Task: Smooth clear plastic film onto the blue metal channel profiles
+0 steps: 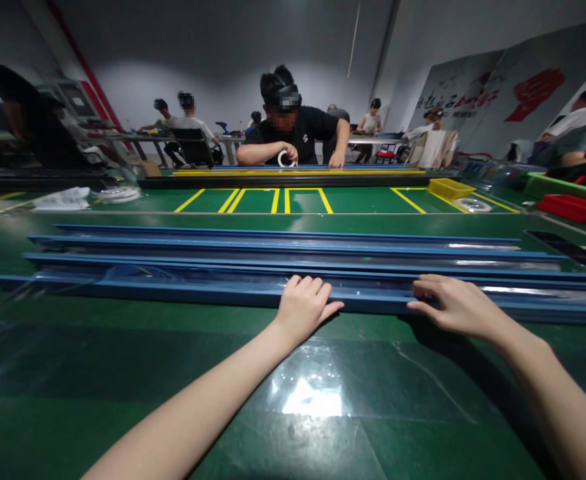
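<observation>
Several long blue profiles (273, 257) wrapped in clear film lie side by side across the green floor (123, 360). My left hand (303, 307) rests on the near edge of the closest profile, fingers curled over it and thumb underneath. Further right on the same near edge sits my right hand (450, 305), fingers bent and pressed on the profile's top. Both forearms reach in from the bottom of the view.
A person opposite leans over a yellow and black profile (293, 175) with a tape roll (285, 159) in hand. Yellow tray (450, 188), red tray (575, 208), and white film bundles (80, 197) lie around. Other people sit at tables behind.
</observation>
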`<action>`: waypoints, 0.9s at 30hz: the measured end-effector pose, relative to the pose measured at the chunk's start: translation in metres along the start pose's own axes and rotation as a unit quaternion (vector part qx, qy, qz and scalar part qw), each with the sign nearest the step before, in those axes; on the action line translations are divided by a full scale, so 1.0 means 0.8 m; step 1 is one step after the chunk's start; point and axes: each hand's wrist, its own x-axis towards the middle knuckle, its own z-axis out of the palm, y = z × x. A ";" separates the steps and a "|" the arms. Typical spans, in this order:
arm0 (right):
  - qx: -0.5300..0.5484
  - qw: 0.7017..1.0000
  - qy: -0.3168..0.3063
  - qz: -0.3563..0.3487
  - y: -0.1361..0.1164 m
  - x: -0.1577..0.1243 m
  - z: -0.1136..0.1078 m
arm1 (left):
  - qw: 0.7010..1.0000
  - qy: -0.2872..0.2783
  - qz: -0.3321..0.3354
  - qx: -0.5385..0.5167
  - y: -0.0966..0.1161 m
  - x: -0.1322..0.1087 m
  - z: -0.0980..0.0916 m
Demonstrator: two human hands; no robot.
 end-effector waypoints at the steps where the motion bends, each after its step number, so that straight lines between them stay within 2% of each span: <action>1: 0.001 1.000 -0.001 0.000 0.000 0.000 0.000 | 1.000 0.001 -0.001 0.000 0.000 0.000 0.000; 17: -0.005 1.000 -0.003 -0.009 -0.002 -0.001 0.000 | 0.998 0.044 -0.024 -0.034 0.000 0.001 -0.003; 27: 0.001 1.000 0.006 -0.012 -0.004 0.000 -0.001 | 0.999 0.031 -0.027 -0.032 -0.001 0.002 -0.005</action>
